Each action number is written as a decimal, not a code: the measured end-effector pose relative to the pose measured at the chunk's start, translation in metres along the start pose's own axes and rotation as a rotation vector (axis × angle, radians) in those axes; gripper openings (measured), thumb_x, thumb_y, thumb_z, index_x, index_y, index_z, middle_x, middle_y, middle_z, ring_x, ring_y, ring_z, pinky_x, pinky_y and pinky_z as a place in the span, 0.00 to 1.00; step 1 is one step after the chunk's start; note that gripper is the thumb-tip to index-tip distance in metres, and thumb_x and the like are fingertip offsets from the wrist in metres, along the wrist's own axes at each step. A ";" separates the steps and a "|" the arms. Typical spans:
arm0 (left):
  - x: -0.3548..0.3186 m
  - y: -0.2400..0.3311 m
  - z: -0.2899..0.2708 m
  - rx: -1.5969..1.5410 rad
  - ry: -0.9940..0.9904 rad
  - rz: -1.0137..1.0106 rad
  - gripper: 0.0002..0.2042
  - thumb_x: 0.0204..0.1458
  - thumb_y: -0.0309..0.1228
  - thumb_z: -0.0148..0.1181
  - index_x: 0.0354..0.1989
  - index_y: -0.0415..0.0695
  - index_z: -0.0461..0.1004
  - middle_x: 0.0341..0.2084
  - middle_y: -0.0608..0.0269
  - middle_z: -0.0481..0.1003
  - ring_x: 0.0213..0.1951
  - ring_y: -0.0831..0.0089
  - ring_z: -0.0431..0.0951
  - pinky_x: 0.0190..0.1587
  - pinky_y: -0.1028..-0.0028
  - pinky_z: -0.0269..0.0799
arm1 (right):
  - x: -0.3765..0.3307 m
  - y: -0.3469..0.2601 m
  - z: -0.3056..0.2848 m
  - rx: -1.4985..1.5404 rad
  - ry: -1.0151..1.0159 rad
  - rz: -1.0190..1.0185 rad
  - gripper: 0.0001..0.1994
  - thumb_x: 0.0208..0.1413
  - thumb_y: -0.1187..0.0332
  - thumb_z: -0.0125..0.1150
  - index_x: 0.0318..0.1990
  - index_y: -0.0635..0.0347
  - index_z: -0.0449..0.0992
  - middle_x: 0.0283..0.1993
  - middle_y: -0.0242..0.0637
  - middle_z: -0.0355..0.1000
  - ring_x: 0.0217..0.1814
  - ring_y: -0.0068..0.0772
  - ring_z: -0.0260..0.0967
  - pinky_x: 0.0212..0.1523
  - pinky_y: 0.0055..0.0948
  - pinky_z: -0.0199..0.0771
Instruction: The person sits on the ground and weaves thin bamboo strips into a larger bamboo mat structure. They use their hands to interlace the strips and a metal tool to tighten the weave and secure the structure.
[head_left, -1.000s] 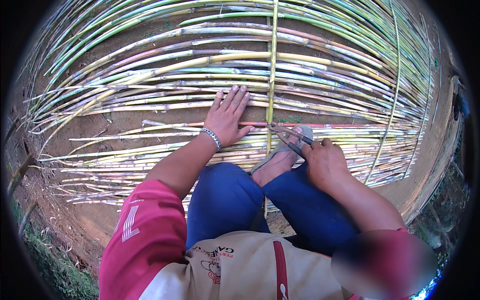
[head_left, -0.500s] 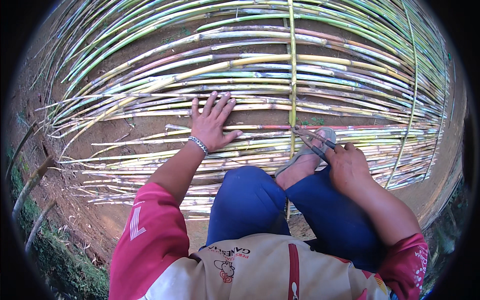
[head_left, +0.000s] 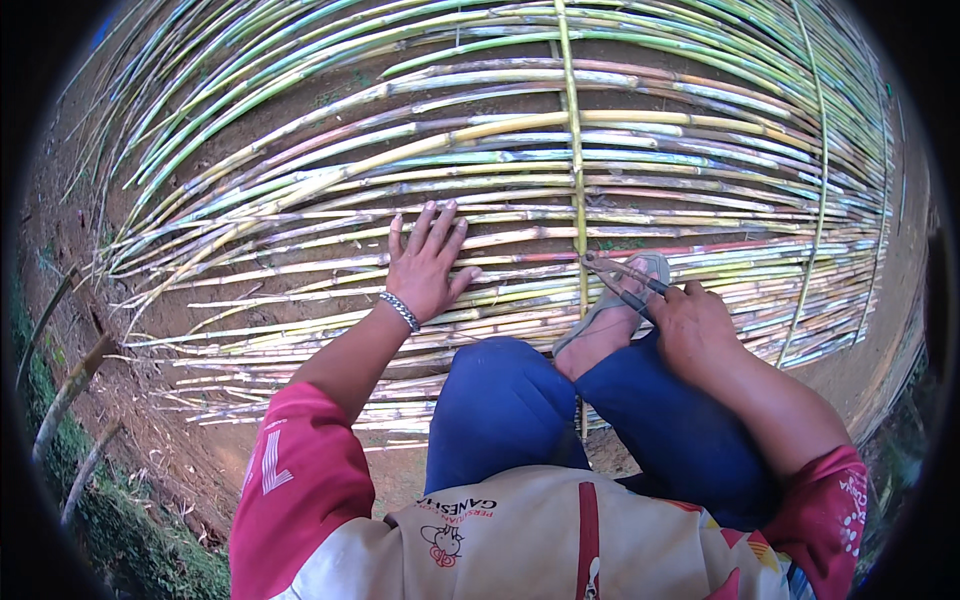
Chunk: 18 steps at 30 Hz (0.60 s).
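Observation:
My left hand (head_left: 428, 262), a bracelet at its wrist, lies with fingers spread over long jointed canes (head_left: 500, 238). My right hand (head_left: 695, 325) is closed around the dark handles of a pair of pincers (head_left: 630, 283). The pincers' jaws sit where a reddish cane (head_left: 690, 249) meets a yellow-green cross pole (head_left: 575, 130) running away from me. Whether the jaws grip wire there is too small to tell. My sandaled foot (head_left: 610, 325) rests on the canes beneath the pincers.
A second cross pole (head_left: 822, 130) spans the canes at the right. Greener canes (head_left: 300, 60) fan out at the far left. Upright wooden stakes (head_left: 75, 390) stand at the left edge, above grass (head_left: 140, 540). Bare soil (head_left: 150, 440) shows around the canes.
My left hand has shifted slightly toward me, and canes under it have slid nearer, narrowing the gap beside the reddish cane. The pincers remain at the same crossing.

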<state>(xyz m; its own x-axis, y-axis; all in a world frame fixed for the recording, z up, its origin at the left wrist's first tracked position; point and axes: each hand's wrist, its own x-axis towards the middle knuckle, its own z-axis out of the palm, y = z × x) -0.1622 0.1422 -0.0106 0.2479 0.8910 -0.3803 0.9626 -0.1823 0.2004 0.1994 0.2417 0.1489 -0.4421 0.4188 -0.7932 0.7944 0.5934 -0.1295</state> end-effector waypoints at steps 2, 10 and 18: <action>0.018 0.003 -0.004 -0.074 0.132 0.074 0.25 0.62 0.52 0.60 0.61 0.52 0.78 0.74 0.64 0.61 0.74 0.60 0.57 0.74 0.45 0.37 | 0.001 0.002 0.002 0.002 -0.034 0.004 0.14 0.55 0.70 0.57 0.48 0.60 0.79 0.44 0.48 0.79 0.51 0.53 0.76 0.48 0.47 0.80; 0.130 0.045 -0.039 -0.042 0.165 0.160 0.44 0.62 0.63 0.51 0.79 0.47 0.51 0.80 0.53 0.48 0.81 0.54 0.43 0.77 0.38 0.27 | 0.004 0.001 -0.004 -0.034 -0.109 0.004 0.13 0.57 0.71 0.56 0.49 0.59 0.77 0.46 0.48 0.79 0.52 0.52 0.76 0.48 0.45 0.81; 0.118 0.043 -0.013 -0.056 0.033 0.128 0.53 0.56 0.73 0.48 0.80 0.45 0.48 0.81 0.53 0.43 0.81 0.53 0.38 0.78 0.41 0.24 | 0.007 0.001 -0.018 -0.007 -0.217 0.006 0.14 0.58 0.70 0.55 0.52 0.59 0.77 0.49 0.47 0.79 0.54 0.49 0.76 0.49 0.43 0.82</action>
<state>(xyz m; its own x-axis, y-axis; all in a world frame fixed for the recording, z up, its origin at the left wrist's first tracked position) -0.0933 0.2453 -0.0352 0.3632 0.8756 -0.3184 0.9157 -0.2723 0.2957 0.1895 0.2574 0.1539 -0.3367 0.2647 -0.9036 0.7937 0.5962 -0.1211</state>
